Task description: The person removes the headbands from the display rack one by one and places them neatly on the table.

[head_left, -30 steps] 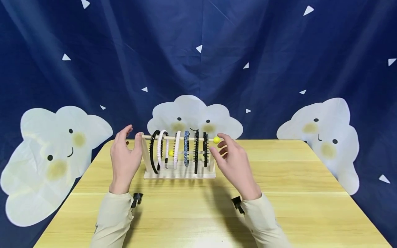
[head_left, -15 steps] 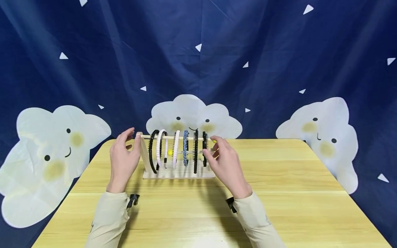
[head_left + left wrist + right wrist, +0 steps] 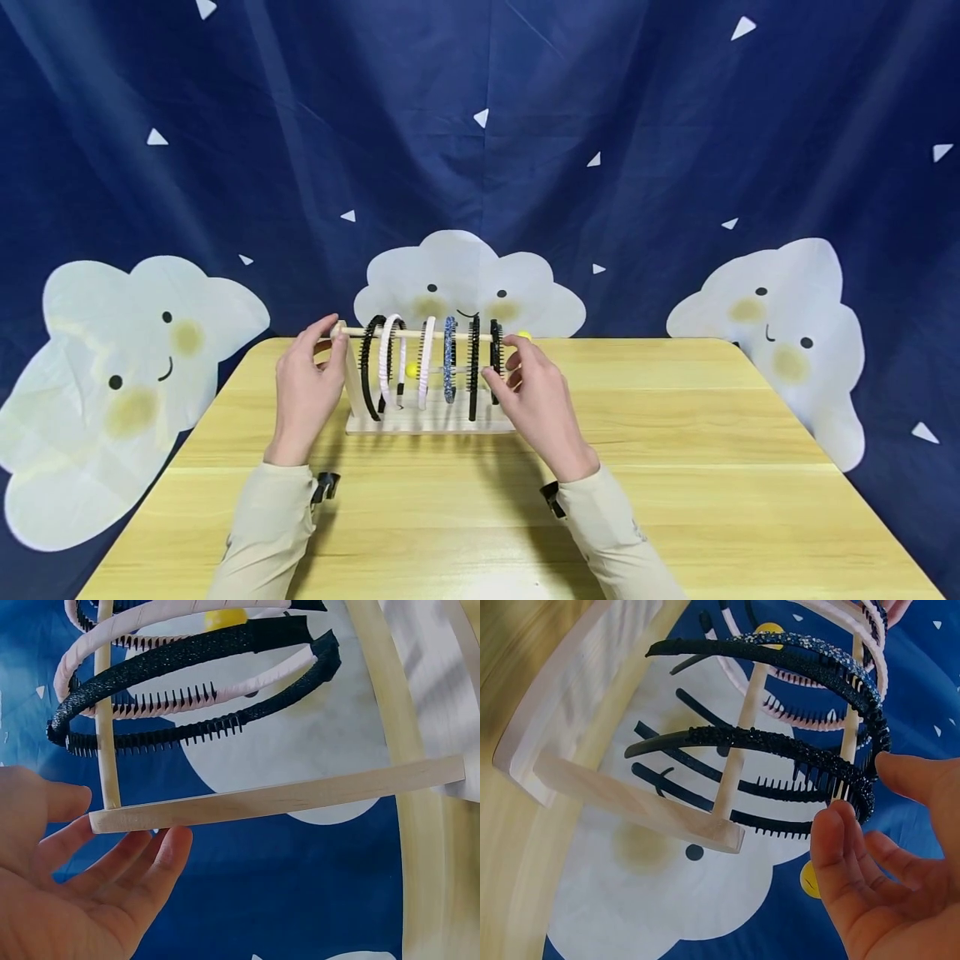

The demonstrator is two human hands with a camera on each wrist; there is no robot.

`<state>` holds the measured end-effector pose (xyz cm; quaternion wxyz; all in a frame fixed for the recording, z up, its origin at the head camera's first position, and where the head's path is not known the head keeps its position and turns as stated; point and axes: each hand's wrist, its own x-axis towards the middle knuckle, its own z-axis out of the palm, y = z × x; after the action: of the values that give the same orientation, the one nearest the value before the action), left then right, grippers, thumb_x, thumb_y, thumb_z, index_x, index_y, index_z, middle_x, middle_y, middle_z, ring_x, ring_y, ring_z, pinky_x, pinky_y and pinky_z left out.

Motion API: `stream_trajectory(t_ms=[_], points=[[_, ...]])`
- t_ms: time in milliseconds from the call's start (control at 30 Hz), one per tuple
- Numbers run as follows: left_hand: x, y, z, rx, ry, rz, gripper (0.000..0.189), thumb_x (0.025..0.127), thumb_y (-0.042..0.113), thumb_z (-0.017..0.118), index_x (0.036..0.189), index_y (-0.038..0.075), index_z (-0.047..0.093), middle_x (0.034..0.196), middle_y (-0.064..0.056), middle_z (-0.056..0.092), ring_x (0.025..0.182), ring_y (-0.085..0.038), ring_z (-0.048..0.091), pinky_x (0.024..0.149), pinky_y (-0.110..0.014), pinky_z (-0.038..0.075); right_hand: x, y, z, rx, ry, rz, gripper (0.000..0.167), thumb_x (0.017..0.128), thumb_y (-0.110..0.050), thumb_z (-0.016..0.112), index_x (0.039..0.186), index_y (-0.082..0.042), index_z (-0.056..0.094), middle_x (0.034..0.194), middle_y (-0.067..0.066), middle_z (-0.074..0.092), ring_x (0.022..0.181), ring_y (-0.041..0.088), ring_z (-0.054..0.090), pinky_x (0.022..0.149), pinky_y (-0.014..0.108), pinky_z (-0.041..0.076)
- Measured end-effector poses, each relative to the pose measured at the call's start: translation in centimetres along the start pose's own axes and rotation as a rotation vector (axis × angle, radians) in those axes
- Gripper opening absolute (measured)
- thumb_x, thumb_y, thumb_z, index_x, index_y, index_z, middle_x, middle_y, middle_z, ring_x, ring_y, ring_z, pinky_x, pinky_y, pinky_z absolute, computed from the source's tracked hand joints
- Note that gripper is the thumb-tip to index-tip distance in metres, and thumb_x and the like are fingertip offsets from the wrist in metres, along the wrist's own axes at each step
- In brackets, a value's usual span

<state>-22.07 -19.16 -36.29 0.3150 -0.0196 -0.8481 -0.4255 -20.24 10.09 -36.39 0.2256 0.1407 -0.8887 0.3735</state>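
In the head view a pale wooden headband stand (image 3: 427, 427) holds several headbands on its upper rod: black, white-pink, sparkly blue and black. My left hand (image 3: 307, 396) holds the top of the left post (image 3: 247, 801); the left wrist view puts its fingertips along the outer side and its thumb by the rod side. My right hand (image 3: 542, 408) is at the rod's right end, thumb and fingertips on either side of the beaded black headband (image 3: 780, 750). Behind those fingers a yellow ball (image 3: 810, 879) partly shows. Exact contact there is partly hidden.
Under the stand lies a light wooden table (image 3: 675, 433). A second, lower rod (image 3: 739, 765) with a yellow ball end (image 3: 412, 371) runs from the shorter right post (image 3: 645, 804). A dark blue curtain (image 3: 637, 100) with white clouds hangs behind.
My right hand has moved left from beside the rod's ball end to the rightmost black headband. The left hand's index finger has come in onto the post's top. The stand stays put.
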Motion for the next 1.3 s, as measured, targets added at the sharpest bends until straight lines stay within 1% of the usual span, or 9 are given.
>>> stream_trajectory(t_ms=[233,400,500,600,667,700,833,933,1300], points=[[-0.04,-0.46,0.01,0.030,-0.005,0.008,0.036,0.104,0.016,0.059,0.138,0.005,0.064,0.132,-0.017,0.067,0.108,-0.035,0.070,0.079,-0.033,0.061,-0.02,-0.05,0.25,0.018,0.008,0.009,0.043,0.093,-0.027,0.077,0.128,-0.006,0.062,0.086,0.004,0.064,0.067,0.007,0.062,0.060,0.025,0.054],[-0.04,-0.54,0.07,0.025,-0.010,0.014,0.036,0.104,0.013,0.058,0.139,0.004,0.063,0.134,-0.019,0.066,0.108,-0.038,0.070,0.081,-0.052,0.061,-0.10,0.02,0.53,0.026,0.016,0.010,0.043,0.093,-0.025,0.078,0.128,-0.006,0.062,0.087,0.006,0.065,0.067,0.008,0.061,0.060,0.024,0.054],[-0.02,-0.56,0.15,0.020,-0.010,0.012,0.036,0.104,0.012,0.058,0.138,0.004,0.063,0.133,-0.019,0.066,0.108,-0.038,0.070,0.081,-0.054,0.061,-0.17,0.10,0.72,0.018,0.024,0.003,0.042,0.093,-0.025,0.078,0.127,-0.006,0.062,0.087,0.005,0.064,0.067,0.009,0.061,0.060,0.025,0.054],[-0.03,-0.49,0.20,0.024,-0.007,0.014,0.035,0.103,0.011,0.058,0.138,0.005,0.064,0.132,-0.019,0.067,0.107,-0.037,0.070,0.080,-0.050,0.061,-0.25,0.15,0.85,0.006,0.030,0.002,0.042,0.093,-0.024,0.078,0.127,-0.007,0.061,0.086,0.004,0.064,0.070,0.013,0.063,0.061,0.026,0.054],[-0.03,-0.44,0.21,0.022,-0.007,0.016,0.035,0.103,0.011,0.058,0.138,0.006,0.064,0.132,-0.018,0.067,0.107,-0.037,0.071,0.077,-0.032,0.062,-0.27,0.13,0.89,-0.001,0.033,0.009,0.042,0.093,-0.024,0.077,0.128,-0.006,0.062,0.086,0.003,0.063,0.071,0.013,0.063,0.062,0.026,0.053],[-0.04,-0.42,0.21,0.021,-0.007,0.017,0.035,0.103,0.011,0.058,0.137,0.005,0.064,0.132,-0.018,0.067,0.107,-0.037,0.071,0.077,-0.032,0.062,-0.27,0.11,0.89,-0.005,0.033,0.016,0.043,0.093,-0.024,0.078,0.128,-0.006,0.062,0.086,0.003,0.064,0.071,0.013,0.063,0.062,0.026,0.053],[0.00,-0.42,0.26,0.023,-0.005,0.016,0.035,0.103,0.012,0.059,0.137,0.005,0.064,0.132,-0.018,0.068,0.106,-0.036,0.071,0.071,-0.003,0.047,-0.27,0.01,0.84,0.000,0.037,0.031,0.043,0.093,-0.023,0.078,0.129,-0.005,0.063,0.086,0.003,0.064,0.069,0.010,0.062,0.059,0.024,0.053],[0.01,-0.48,0.30,0.028,-0.003,0.016,0.035,0.102,0.013,0.059,0.136,0.005,0.065,0.131,-0.017,0.068,0.105,-0.035,0.071,0.069,0.001,0.041,-0.29,-0.01,0.81,0.005,0.048,0.021,0.042,0.093,-0.022,0.078,0.128,-0.004,0.064,0.085,0.003,0.065,0.067,0.008,0.063,0.057,0.023,0.052],[0.00,-0.38,0.23,0.029,0.004,0.021,0.036,0.102,0.014,0.060,0.136,0.005,0.065,0.131,-0.017,0.068,0.103,-0.035,0.072,0.067,0.004,0.038,-0.21,0.01,0.43,-0.019,0.081,0.010,0.040,0.092,-0.018,0.078,0.126,-0.003,0.064,0.086,0.003,0.066,0.067,0.009,0.067,0.059,0.028,0.055]])
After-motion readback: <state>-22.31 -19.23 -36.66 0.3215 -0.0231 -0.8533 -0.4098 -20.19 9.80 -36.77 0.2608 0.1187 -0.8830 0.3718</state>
